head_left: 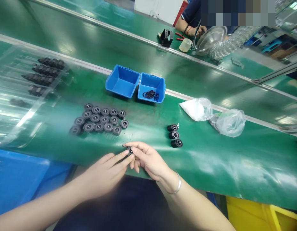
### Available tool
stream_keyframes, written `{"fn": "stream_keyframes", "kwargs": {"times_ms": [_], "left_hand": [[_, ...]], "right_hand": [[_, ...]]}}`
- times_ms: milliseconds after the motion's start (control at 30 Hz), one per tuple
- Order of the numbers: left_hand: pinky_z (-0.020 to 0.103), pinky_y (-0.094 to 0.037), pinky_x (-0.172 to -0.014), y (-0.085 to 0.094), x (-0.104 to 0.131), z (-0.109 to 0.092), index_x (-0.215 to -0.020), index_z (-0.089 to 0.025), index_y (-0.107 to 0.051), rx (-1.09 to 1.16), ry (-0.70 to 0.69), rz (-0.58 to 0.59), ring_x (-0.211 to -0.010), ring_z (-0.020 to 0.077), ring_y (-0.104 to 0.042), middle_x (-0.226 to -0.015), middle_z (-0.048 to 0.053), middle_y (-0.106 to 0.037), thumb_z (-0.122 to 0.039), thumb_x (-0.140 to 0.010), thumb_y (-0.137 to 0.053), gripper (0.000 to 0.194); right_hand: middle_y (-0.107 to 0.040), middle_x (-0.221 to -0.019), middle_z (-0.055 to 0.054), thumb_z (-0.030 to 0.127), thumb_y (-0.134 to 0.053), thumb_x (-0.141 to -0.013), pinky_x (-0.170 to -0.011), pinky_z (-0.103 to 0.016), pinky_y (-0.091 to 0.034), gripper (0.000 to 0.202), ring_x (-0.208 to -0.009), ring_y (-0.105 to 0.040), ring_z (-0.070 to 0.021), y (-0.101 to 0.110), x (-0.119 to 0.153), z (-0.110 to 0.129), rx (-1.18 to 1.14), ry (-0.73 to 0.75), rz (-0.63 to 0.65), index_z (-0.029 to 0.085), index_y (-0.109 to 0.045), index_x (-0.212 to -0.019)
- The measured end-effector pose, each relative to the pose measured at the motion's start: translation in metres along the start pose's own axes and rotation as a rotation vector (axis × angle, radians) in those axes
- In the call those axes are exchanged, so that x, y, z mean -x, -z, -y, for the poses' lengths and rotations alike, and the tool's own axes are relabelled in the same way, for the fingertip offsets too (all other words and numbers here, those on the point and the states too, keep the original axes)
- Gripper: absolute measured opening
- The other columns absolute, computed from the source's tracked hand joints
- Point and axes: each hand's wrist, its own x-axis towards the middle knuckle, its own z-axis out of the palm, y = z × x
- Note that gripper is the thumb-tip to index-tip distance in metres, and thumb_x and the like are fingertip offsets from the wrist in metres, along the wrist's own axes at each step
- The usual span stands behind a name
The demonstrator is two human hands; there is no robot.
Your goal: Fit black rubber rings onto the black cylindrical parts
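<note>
A small black round part (pixel 130 150) is held between both hands near the table's front edge, mostly covered by fingers. My left hand (pixel 111 171) pinches it from the left with the fingertips. From the right, my right hand (pixel 148 158) grips the same part, its thumb on top and the other fingers curled beneath. Just beyond my hands, several black round parts (pixel 104 119) with a light slot on top stand in rough rows. To the right, three similar black cylinders (pixel 174 135) form a short line, with a tiny white piece (pixel 178 125) beside the farthest.
Two blue bins (pixel 122 87) stand at the back; the right bin (pixel 158 79) contains black rings (pixel 150 94). Plastic bags (pixel 231 123) lie at right, clear sheeting with black parts (pixel 44 73) at left. Across the bench is another person's hand (pixel 201 31). A yellow crate (pixel 249 213) sits below.
</note>
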Motion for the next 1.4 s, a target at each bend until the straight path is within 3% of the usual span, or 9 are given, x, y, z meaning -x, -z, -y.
{"fn": "stream_keyframes", "kwargs": {"times_ms": [200,400,500,633,833,933,1067,1267,1400], "left_hand": [[0.037,-0.032,-0.104,0.010,0.000,0.016,-0.108,-0.011,-0.067,0.011,-0.095,-0.016,-0.130,0.0236,-0.049,-0.129,0.011,-0.065,-0.013,-0.097,-0.039,0.030],[0.038,-0.032,-0.100,0.005,0.000,0.008,-0.114,-0.011,-0.066,-0.045,-0.084,0.057,-0.133,0.0262,-0.046,-0.137,0.012,-0.058,-0.015,-0.095,-0.041,0.031],[0.037,-0.033,-0.099,0.001,0.002,0.004,-0.112,-0.012,-0.067,-0.037,-0.057,0.015,-0.132,0.0257,-0.047,-0.134,0.013,-0.061,-0.014,-0.095,-0.043,0.030],[0.038,-0.032,-0.101,0.006,0.004,0.014,-0.107,-0.011,-0.068,0.006,-0.102,-0.009,-0.134,0.0242,-0.045,-0.133,0.012,-0.062,-0.012,-0.096,-0.039,0.031],[0.037,-0.035,-0.098,0.001,0.002,0.008,-0.116,-0.011,-0.065,-0.050,-0.047,0.017,-0.132,0.0251,-0.047,-0.136,0.012,-0.060,-0.014,-0.097,-0.037,0.034],[0.036,-0.038,-0.096,-0.003,0.000,0.003,-0.110,-0.010,-0.067,-0.049,-0.021,-0.031,-0.127,0.0258,-0.052,-0.133,0.014,-0.062,-0.013,-0.096,-0.038,0.033],[0.038,-0.038,-0.102,0.003,0.001,0.011,-0.114,-0.008,-0.065,-0.019,-0.082,-0.066,-0.128,0.0250,-0.052,-0.130,0.015,-0.063,-0.009,-0.095,-0.037,0.034],[0.042,-0.037,-0.103,0.002,0.002,0.009,-0.113,-0.004,-0.064,-0.053,-0.096,-0.013,-0.131,0.0296,-0.049,-0.131,0.019,-0.062,-0.008,-0.093,-0.037,0.034],[0.043,-0.037,-0.101,-0.003,0.003,0.005,-0.109,-0.007,-0.066,-0.064,-0.086,0.003,-0.137,0.0303,-0.042,-0.137,0.018,-0.057,-0.011,-0.093,-0.040,0.030]], "right_hand": [[-0.059,-0.059,0.003,0.038,-0.068,-0.086,-0.040,-0.017,-0.047,0.032,-0.044,-0.057,-0.0083,0.003,-0.007,0.011,0.055,-0.089,0.050,0.015,-0.064,-0.109],[-0.066,-0.072,-0.004,0.044,-0.057,-0.094,-0.051,-0.022,-0.055,0.038,-0.068,-0.070,-0.0172,0.003,-0.006,0.013,0.004,-0.102,0.151,0.015,-0.059,-0.120],[-0.063,-0.065,0.000,0.042,-0.060,-0.092,-0.047,-0.020,-0.052,0.033,-0.054,-0.065,-0.0125,0.004,-0.008,0.012,0.056,-0.089,0.123,0.016,-0.060,-0.112],[-0.057,-0.056,0.005,0.043,-0.061,-0.091,-0.038,-0.017,-0.046,0.031,-0.040,-0.056,-0.0086,0.004,-0.010,0.010,0.135,-0.069,0.068,0.016,-0.060,-0.106],[-0.066,-0.076,-0.003,0.043,-0.059,-0.093,-0.052,-0.022,-0.054,0.035,-0.069,-0.068,-0.0156,0.003,-0.006,0.008,0.048,-0.019,0.119,0.017,-0.059,-0.116],[-0.062,-0.069,0.001,0.039,-0.059,-0.093,-0.052,-0.021,-0.053,0.031,-0.059,-0.064,-0.0113,0.004,-0.005,0.009,0.044,-0.011,0.123,0.017,-0.060,-0.115],[-0.059,-0.060,0.004,0.037,-0.061,-0.092,-0.047,-0.020,-0.049,0.029,-0.045,-0.056,-0.0079,0.006,-0.007,0.012,0.066,-0.035,0.124,0.017,-0.060,-0.113],[-0.063,-0.065,0.000,0.044,-0.060,-0.092,-0.053,-0.024,-0.054,0.037,-0.058,-0.064,-0.0130,0.004,-0.006,0.012,0.049,-0.030,0.111,0.016,-0.059,-0.116],[-0.060,-0.059,0.001,0.044,-0.063,-0.090,-0.048,-0.021,-0.051,0.037,-0.050,-0.059,-0.0099,0.000,-0.007,0.012,0.088,-0.034,0.076,0.015,-0.062,-0.113]]}}
